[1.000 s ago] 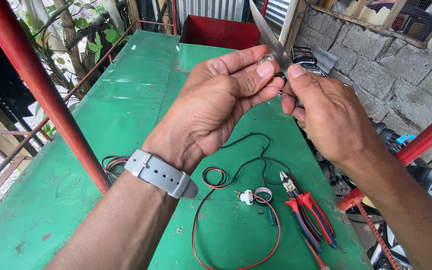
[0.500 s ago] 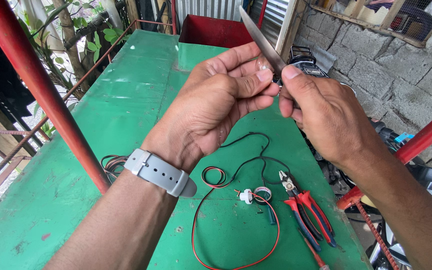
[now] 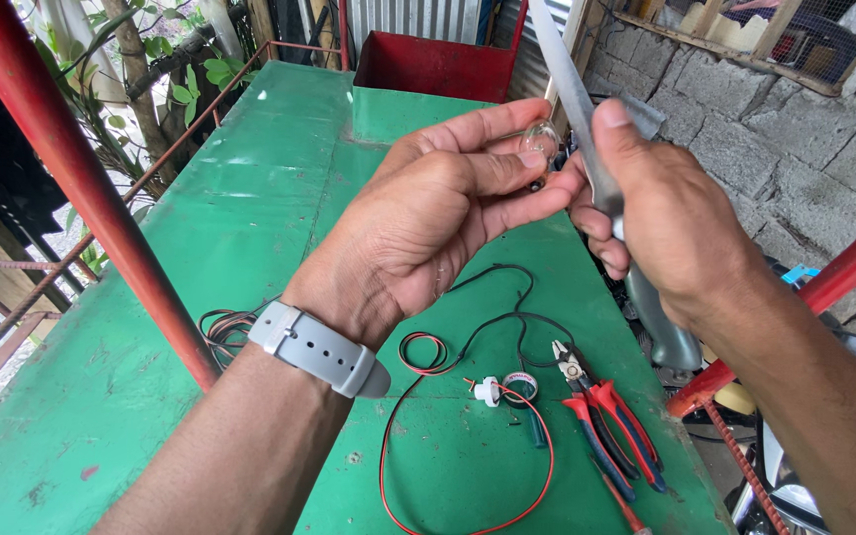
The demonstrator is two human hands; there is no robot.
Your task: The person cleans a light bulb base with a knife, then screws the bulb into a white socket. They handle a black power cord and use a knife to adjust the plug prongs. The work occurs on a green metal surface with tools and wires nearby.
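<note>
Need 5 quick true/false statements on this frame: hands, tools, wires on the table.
1. The right hand holds a long metal blade. True.
2. The left hand is empty. False: its fingertips pinch a small clear glass bulb.
3. Red-handled pliers lie on the green table. True.
4. The red and black wires are wrapped around the left wrist. False: they lie loose on the table; the wrist wears a grey watch band.
5. A red bin stands at the table's far end. True.
</note>
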